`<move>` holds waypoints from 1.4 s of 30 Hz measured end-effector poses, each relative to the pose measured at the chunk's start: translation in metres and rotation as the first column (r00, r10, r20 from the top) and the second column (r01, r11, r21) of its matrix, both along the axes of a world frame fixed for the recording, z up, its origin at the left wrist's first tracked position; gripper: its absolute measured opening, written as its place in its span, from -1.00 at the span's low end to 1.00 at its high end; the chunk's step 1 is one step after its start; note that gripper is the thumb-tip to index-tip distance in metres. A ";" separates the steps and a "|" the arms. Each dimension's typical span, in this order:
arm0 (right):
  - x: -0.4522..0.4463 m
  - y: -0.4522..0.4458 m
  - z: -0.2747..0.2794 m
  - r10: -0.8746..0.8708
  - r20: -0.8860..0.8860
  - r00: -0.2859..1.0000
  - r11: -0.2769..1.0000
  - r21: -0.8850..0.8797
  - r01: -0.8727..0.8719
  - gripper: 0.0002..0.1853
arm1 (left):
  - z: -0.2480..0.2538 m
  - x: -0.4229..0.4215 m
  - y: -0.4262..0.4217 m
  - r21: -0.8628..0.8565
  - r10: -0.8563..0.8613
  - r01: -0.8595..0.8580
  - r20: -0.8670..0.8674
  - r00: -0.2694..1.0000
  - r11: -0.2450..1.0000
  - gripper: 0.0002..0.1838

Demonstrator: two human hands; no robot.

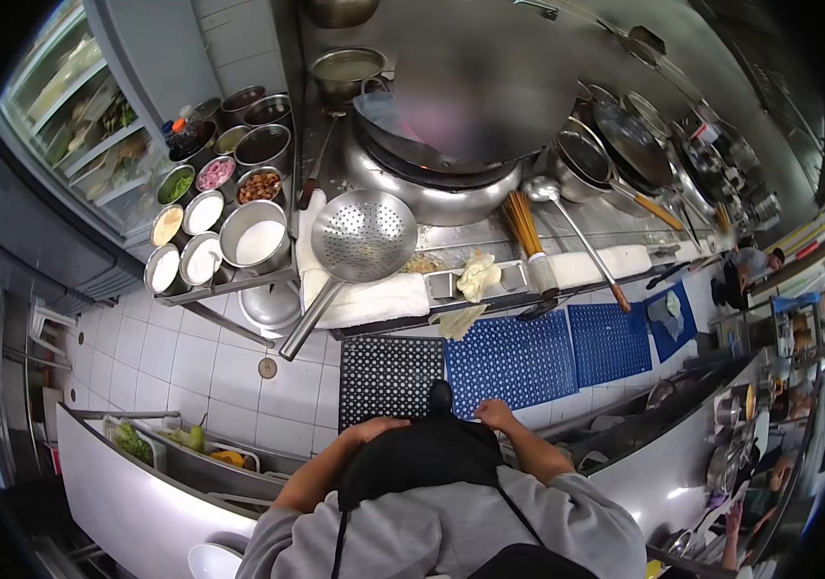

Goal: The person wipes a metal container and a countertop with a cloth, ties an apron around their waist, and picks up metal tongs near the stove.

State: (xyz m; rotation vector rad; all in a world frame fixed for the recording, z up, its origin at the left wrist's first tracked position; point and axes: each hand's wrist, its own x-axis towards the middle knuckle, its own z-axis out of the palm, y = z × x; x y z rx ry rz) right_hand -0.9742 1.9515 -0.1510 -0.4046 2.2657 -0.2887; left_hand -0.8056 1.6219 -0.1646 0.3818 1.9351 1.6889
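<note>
1. At the far left, metal pots sit close together on a steel stand (215, 287): one holds chopped greens (176, 185), and a larger one at the front holds white powder or granules (260, 241). A sleeve dragged across them could spill one into its neighbour.

2. Next comes a perforated strainer (362, 232), lying on a white towel (379, 301) with its handle jutting past the counter edge. A hip catching that handle could tip it to the floor.

3. Low at the waist, the left hand (381, 427) rests against the black apron (422, 455), which covers the person's front. Its fingers are partly lost against the dark cloth, so I cannot tell whether they are apart or together.

4. Above, a wok (398, 150) sits on a steel burner ring (432, 201); blur hides most of its contents. A bare forearm leaning over could be burned if the metal is hot.

5. Just right of the apron, the right hand (495, 414) appears loosely curled; I cannot tell whether it is fully closed or clamped on anything.

6. Farther right lie a bamboo wok brush (526, 236) and a ladle (577, 232), its wooden end past the edge, where a passing arm could knock it off.
</note>
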 end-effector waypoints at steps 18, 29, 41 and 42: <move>0.060 0.021 0.022 -0.139 -0.036 0.990 0.990 0.032 0.140 -0.70 | -0.093 0.084 -0.083 -0.766 -0.199 0.251 0.162 0.966 0.592 -0.60; -0.012 0.159 0.152 -0.414 -0.506 0.757 0.895 -0.072 0.441 -0.69 | -0.120 0.094 -0.058 -0.743 -0.082 0.036 -0.026 0.996 0.669 -0.66; 0.018 0.309 0.146 -0.389 -0.769 0.507 0.813 -0.028 0.582 -0.78 | -0.039 -0.017 0.047 -0.817 -0.053 -0.033 -0.077 0.996 0.576 -0.68; 0.024 0.309 0.141 -0.375 -0.779 0.503 0.828 -0.039 0.559 -0.78 | -0.019 -0.023 0.061 -0.826 -0.025 0.032 0.021 0.999 0.562 -0.68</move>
